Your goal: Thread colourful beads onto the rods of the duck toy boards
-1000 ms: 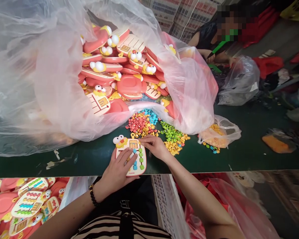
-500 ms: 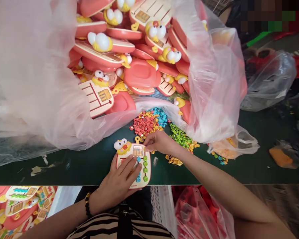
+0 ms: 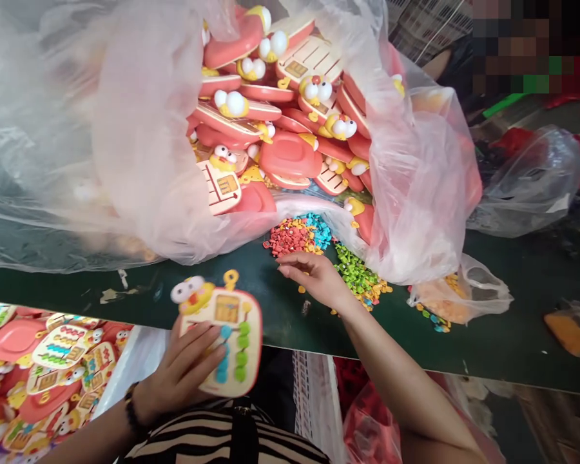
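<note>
My left hand (image 3: pixel 178 377) grips a cream and red toy abacus board (image 3: pixel 227 328) with a yellow bird head, blue and green beads on its rows. It is lifted off the green table's (image 3: pixel 493 335) near edge, over my lap. My right hand (image 3: pixel 314 274) hovers palm down over the heaps of small coloured beads (image 3: pixel 299 235), fingers loosely curled, near the red and yellow ones. Whether it holds a bead is hidden.
A big clear plastic bag (image 3: pixel 125 148) full of red toy boards (image 3: pixel 290 154) lies behind the beads. A small bag of orange beads (image 3: pixel 444 299) sits to the right. A bin of finished boards (image 3: pixel 43 367) is at my lower left. Another person sits at the far right.
My left hand has lifted the board off the table and carried it left toward my lap. My right hand left the board and moved up over the bead heaps.
</note>
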Motion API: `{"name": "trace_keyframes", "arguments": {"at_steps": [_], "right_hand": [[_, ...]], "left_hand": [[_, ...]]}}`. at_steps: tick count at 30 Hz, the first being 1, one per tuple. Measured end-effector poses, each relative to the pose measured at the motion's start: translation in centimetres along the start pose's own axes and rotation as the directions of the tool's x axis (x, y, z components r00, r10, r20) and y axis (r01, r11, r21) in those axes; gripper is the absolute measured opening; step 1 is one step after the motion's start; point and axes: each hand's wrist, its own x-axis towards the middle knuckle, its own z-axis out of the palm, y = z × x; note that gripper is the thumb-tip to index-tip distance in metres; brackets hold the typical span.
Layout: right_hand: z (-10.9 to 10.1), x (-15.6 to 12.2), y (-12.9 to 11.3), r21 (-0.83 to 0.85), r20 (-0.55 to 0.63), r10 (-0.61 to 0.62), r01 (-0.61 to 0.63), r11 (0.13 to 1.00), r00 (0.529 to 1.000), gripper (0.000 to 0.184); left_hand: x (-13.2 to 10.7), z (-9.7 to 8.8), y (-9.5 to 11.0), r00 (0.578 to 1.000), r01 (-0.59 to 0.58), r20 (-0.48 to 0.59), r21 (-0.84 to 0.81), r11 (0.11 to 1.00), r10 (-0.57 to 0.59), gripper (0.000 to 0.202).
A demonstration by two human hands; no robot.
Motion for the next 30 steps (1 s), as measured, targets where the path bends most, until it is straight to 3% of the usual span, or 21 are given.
{"name": "trace_keyframes", "arguments": {"at_steps": [6,8,10,12,13,15,18,21,23,25,27,30], "right_hand": [[0.1,1.9,0.5,0.114,-0.113,-0.013,0.026,0.993,0.994,0.034],[0.4,3.2,0.2,0.163,-0.168,-0.033,0.061,0.985,0.985,0.035],[1.0,5.2,-0.4,0.187,-0.255,-0.087,0.138,0.973,0.963,0.034],[1.8,7.9,-1.3,0.163,-0.353,-0.147,0.215,0.963,0.924,0.033],[2.3,9.4,-1.8,0.122,-0.377,-0.154,0.214,0.969,0.914,0.035],[3.6,12.3,-2.9,0.114,-0.346,-0.06,0.106,0.988,0.936,0.043],[6.0,15.5,-4.2,0.192,-0.21,0.125,-0.084,0.978,0.97,0.052],[7.2,16.1,-4.8,0.266,-0.224,0.15,-0.088,0.96,0.963,0.047],[6.3,14.9,-4.7,0.32,-0.306,0.143,-0.04,0.946,0.941,0.042],[3.7,12.5,-4.2,0.354,-0.387,0.132,0.015,0.935,0.913,0.035],[0.1,8.9,-3.4,0.399,-0.424,0.148,0.038,0.916,0.893,0.03],[-4.1,2.5,-1.9,0.457,-0.369,0.143,0.045,0.889,0.918,0.038]], "left_hand": [[-12.1,-7.9,-1.7,0.969,0.237,0.001,0.278,0.931,-0.247,0.076],[-14.1,-9.5,-2.8,0.964,0.253,-0.028,0.404,0.879,-0.265,0.082],[-14.5,-9.9,-3.9,0.937,0.35,-0.176,0.509,0.786,-0.303,0.082],[-13.4,-9.2,-4.6,0.911,0.41,-0.272,0.538,0.737,-0.309,0.083],[-12.3,-8.5,-4.8,0.915,0.401,-0.271,0.531,0.747,-0.298,0.085],[-9.4,-6.7,-4.4,0.921,0.368,-0.311,0.491,0.79,-0.236,0.082],[-4.1,-4.0,-2.4,0.955,0.237,-0.259,0.372,0.898,-0.144,0.071],[0.8,-2.1,0.2,0.977,0.061,-0.212,0.224,0.973,-0.012,0.05],[3.2,-1.3,1.4,0.971,-0.058,-0.22,0.168,0.984,0.095,0.038],[4.5,-0.8,2.0,0.961,-0.156,-0.211,0.119,0.981,0.179,0.031],[4.7,-0.3,1.9,0.955,-0.187,-0.222,0.068,0.98,0.197,0.028],[3.7,0.7,1.5,0.948,-0.16,-0.28,-0.006,0.987,0.152,0.031]]}}
